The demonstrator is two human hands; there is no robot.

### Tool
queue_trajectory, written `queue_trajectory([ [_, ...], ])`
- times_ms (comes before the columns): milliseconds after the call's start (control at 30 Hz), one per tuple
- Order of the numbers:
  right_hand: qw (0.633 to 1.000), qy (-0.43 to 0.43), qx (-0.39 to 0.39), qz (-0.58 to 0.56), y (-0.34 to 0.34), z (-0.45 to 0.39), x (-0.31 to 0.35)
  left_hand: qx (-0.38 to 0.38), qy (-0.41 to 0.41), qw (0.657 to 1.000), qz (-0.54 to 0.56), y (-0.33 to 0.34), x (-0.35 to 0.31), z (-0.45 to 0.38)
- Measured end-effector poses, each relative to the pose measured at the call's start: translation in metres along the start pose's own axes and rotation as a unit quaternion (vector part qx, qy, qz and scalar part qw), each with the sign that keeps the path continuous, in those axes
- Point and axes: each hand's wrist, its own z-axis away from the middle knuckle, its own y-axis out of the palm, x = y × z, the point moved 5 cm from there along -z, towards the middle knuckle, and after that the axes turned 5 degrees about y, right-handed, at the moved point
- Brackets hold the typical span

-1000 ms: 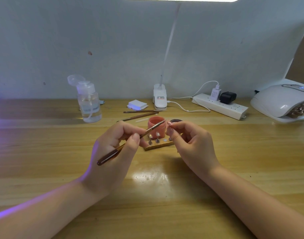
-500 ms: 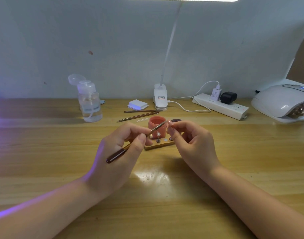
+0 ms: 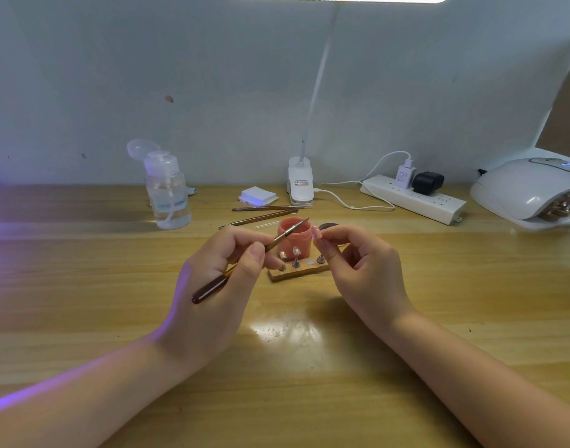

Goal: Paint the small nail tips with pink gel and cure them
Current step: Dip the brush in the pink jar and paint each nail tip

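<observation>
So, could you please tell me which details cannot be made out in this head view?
- What the right hand pinches at its fingertips: too small, largely covered by fingers.
- Whether the brush tip carries gel: too small.
- The wooden stand's left end: hidden behind the left hand.
- The curing lamp: cut off by the right edge.
- The dark lid behind the pink jar: mostly hidden.

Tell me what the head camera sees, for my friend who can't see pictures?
A person's left hand holds a thin brush toward a tiny nail tip pinched in the right hand, above a pink gel jar and a small wooden stand on a wooden desk. A white curing lamp sits far right.
</observation>
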Motion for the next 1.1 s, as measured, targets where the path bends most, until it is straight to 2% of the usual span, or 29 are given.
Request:
queue_trajectory([
  [200,1.0,0.001,-0.003,0.002,0.0001,-0.0001,-0.0002,0.02,0.011,1.0,0.008,0.003,-0.0018,0.0007],
  [367,1.0,0.011,0.001,0.005,0.0003,-0.0002,-0.0024,0.007,-0.002,1.0,0.001,0.0,0.0013,-0.0002],
  [533,1.0,0.015,0.001,0.01,0.0007,0.0001,-0.0032,0.038,0.001,0.999,0.018,0.0032,0.0021,0.0006],
  [733,1.0,0.026,-0.002,0.008,-0.0004,-0.0014,-0.0057,0.021,0.005,1.0,0.011,-0.0005,0.0028,0.0002],
  [933,1.0,0.027,-0.005,0.007,-0.0006,-0.0011,-0.007,0.038,0.002,0.999,-0.012,0.0014,0.0031,-0.0001],
  [1100,1.0,0.02,-0.004,0.005,-0.0004,-0.0013,-0.0053,0.033,0.029,0.999,-0.003,0.0004,-0.0005,-0.0001],
])
